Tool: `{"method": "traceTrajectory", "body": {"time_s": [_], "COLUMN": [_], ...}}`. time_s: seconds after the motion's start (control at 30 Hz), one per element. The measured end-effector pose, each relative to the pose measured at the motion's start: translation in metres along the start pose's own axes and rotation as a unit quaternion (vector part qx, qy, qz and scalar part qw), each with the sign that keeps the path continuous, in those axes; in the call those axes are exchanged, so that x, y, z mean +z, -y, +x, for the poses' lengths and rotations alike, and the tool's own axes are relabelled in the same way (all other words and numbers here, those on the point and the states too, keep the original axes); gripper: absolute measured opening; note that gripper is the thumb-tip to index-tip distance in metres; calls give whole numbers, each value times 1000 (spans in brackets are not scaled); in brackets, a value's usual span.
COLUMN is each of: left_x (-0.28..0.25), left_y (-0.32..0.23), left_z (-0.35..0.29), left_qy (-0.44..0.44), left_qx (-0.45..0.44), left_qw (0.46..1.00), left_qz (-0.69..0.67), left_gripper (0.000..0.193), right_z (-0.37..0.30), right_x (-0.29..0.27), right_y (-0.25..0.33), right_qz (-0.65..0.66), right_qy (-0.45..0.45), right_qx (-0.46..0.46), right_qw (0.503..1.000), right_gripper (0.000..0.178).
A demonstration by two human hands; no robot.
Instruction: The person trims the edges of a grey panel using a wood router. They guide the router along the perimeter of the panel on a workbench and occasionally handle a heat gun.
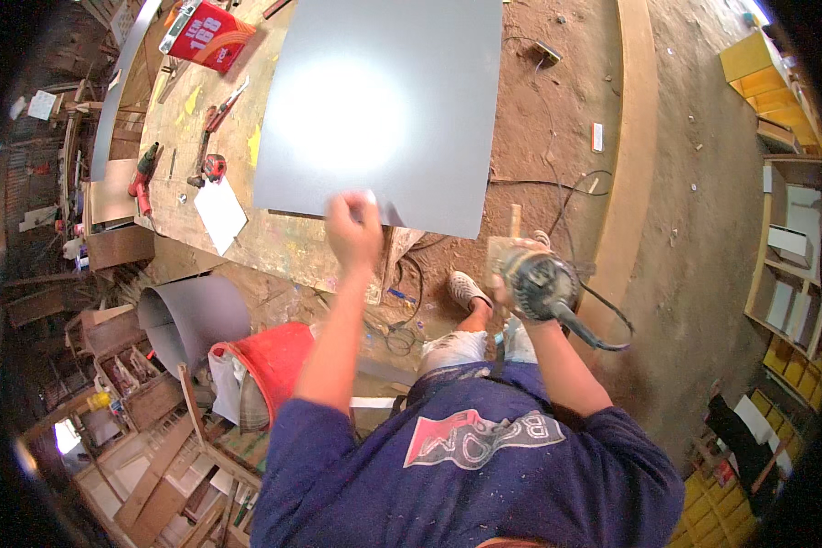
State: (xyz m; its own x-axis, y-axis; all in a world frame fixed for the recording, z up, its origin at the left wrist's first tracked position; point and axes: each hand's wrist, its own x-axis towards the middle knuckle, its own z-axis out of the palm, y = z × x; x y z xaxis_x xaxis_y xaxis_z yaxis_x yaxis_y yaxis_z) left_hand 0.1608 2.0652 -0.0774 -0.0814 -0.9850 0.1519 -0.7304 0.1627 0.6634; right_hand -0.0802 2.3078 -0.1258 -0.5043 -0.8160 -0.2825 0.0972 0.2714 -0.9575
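My right hand (505,279) is wrapped round a corded power tool (541,281) with a round black motor housing and a pale, dusty base. It looks like a trim router, held beyond the right corner of a large grey sheet (384,173). The sheet lies on a worn wooden workbench (292,251), and light glares off its surface. Over its near edge is my left hand (354,228), fingers curled closed. A small pale spot shows at those fingertips; what they hold, if anything, I cannot make out.
On the bench are a red can (208,36), a red tape measure (214,167), a hammer (201,164), a red-black tool (143,178) and a white sheet (220,216). A red bucket (274,365) and a rolled grey sheet (196,315) stand left. Cables (557,187) cross the dirt floor.
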Motion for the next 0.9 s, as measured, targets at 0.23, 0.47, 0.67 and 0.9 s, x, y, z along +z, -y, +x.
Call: {"method": "traceTrajectory", "body": {"time_s": [0.23, 0.47, 0.67, 0.9], "left_x": [94, 95, 24, -128], "left_y": [-46, -81, -30, -6], "left_z": [-125, -84, -58, 0], "left_qy": [184, 65, 159, 72], "left_qx": [-405, -449, -423, -331], "left_qw": [687, 632, 699, 929], "left_qz": [-575, -629, -554, -146], "left_gripper": [32, 42, 55, 63], "right_z": [-29, -42, -52, -44], "right_x": [-57, -77, -63, -52], "right_y": [33, 16, 42, 59], "right_qz": [-158, -203, -148, -209], "right_qy": [-18, -65, -30, -6], "right_qx": [-171, -236, -217, -203], "right_qw": [972, 948, 965, 957], "right_gripper": [81, 78, 79, 75]}}
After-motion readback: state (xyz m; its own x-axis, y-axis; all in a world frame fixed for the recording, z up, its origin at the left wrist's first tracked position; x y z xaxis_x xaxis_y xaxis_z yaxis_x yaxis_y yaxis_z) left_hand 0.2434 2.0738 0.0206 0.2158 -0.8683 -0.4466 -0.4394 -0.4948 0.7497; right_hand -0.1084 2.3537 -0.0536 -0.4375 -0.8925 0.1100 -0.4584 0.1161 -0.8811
